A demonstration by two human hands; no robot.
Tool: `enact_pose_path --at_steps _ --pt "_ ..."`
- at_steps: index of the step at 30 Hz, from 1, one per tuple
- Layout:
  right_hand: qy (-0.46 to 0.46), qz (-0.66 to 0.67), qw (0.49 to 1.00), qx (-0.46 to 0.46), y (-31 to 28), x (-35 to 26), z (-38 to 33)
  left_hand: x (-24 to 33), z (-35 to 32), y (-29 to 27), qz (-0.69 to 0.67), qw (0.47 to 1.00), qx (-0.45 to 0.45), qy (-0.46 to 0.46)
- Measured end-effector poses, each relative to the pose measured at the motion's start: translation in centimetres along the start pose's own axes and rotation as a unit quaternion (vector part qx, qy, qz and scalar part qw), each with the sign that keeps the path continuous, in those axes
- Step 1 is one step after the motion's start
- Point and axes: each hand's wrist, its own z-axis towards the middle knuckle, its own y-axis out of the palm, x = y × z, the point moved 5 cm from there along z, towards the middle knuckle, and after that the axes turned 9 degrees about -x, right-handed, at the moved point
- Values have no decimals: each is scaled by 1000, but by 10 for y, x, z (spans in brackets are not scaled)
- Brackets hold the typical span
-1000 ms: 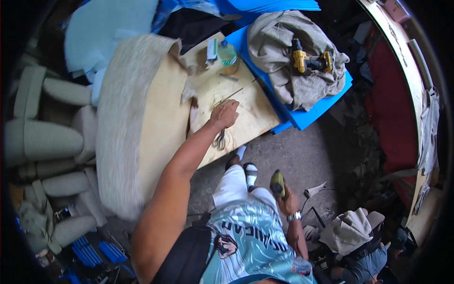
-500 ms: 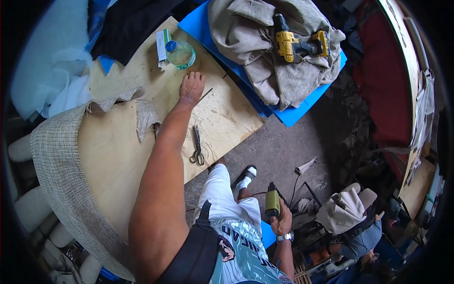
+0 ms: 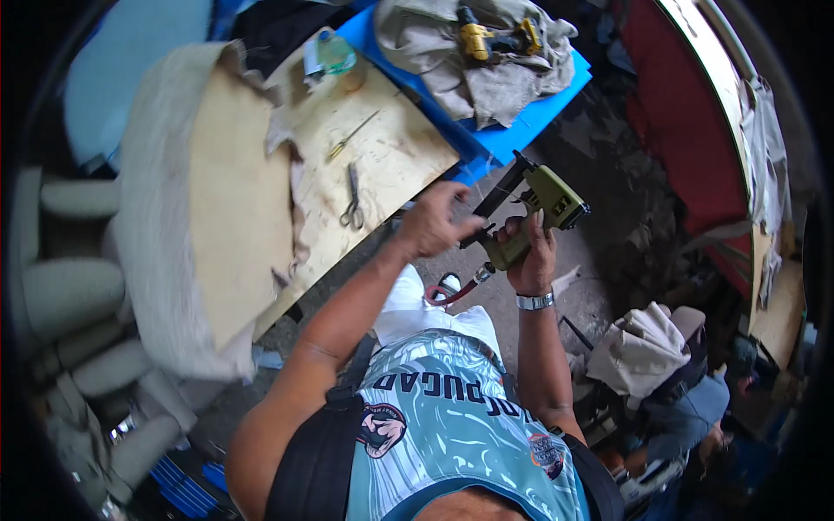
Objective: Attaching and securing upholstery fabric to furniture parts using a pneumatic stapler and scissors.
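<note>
My right hand point(image 3: 536, 252) is closed round the grip of an olive-green pneumatic staple gun point(image 3: 549, 198), raised in front of me over the floor. A red air hose point(image 3: 456, 293) joins the grip's lower end through a metal fitting. My left hand point(image 3: 432, 221), slightly blurred, is empty with its fingers apart, close to the staple gun's black magazine point(image 3: 502, 193). On the plywood table point(image 3: 395, 143) lie black scissors point(image 3: 353, 198) and a thin pointed tool with a yellow handle point(image 3: 339, 149). Left of them is a curved panel point(image 3: 239, 208) edged with beige woven fabric point(image 3: 161, 208).
A clear bottle point(image 3: 336, 56) with a blue cap stands at the table's far end. Beyond, a yellow drill point(image 3: 486, 39) rests on beige cloth point(image 3: 426, 35) over blue sheets point(image 3: 556, 95). A person point(image 3: 686, 412) is at lower right. Padded beige pieces point(image 3: 74, 291) are at left.
My left hand has left the tabletop near the bottle and come back toward the staple gun. My right hand has raised the staple gun. The yellow-handled tool now shows fully; the whole view has shifted.
</note>
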Motion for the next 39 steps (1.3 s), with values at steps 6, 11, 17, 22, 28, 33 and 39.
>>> enact_pose_path --at_steps 6,11,17,22,28,33,39 --pt "17 51 996 -65 -2 7 -102 50 -112 77 179 979 89 -41" --pt "74 55 995 -27 -6 22 -164 58 -179 112 274 955 115 -15" --pt "113 73 991 1 -6 47 -204 57 -248 103 258 954 76 -130" --pt "75 74 974 -199 20 46 -206 62 -317 58 179 980 50 -74" --pt "9 -13 947 -321 65 56 -210 43 -397 -13 101 971 212 52" --pt "7 67 912 -404 128 85 -252 118 -428 -88 110 929 251 247" --pt "14 73 911 -405 167 123 -284 134 -436 -111 -236 913 180 280"
